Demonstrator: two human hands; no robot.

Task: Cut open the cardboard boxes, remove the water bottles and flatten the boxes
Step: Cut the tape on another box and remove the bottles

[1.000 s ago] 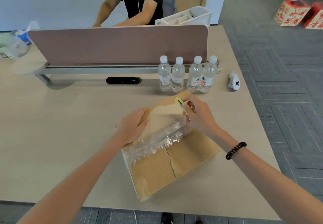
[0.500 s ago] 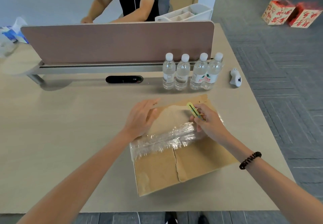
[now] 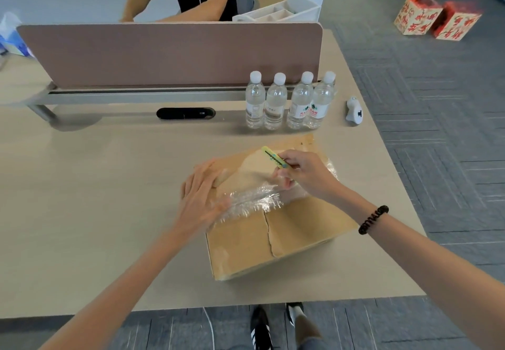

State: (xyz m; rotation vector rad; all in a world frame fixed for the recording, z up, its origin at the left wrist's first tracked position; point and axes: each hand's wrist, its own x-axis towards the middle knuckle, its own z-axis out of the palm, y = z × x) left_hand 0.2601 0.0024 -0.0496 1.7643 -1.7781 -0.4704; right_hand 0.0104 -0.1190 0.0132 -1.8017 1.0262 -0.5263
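Desk (image 3: pixel 82 199): cutter (image 3: pixel 274 158) blade hidden (hand (image 3: pixel 306 174) grips).

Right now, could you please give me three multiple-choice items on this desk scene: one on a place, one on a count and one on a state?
1. Where do the water bottles stand?
A. in a row before the desk divider
B. under the desk
C. on the floor

2. How many bottles are there?
A. two
B. four
C. six

3. What is the right hand doing?
A. lying flat on the desk
B. gripping the yellow cutter above the cardboard box
C. lifting a bottle

Answers: 1 A, they line up at the divider's foot; 2 B, four white caps show; 3 B, its fingers curl round the cutter while the left hand rests flat on the box.
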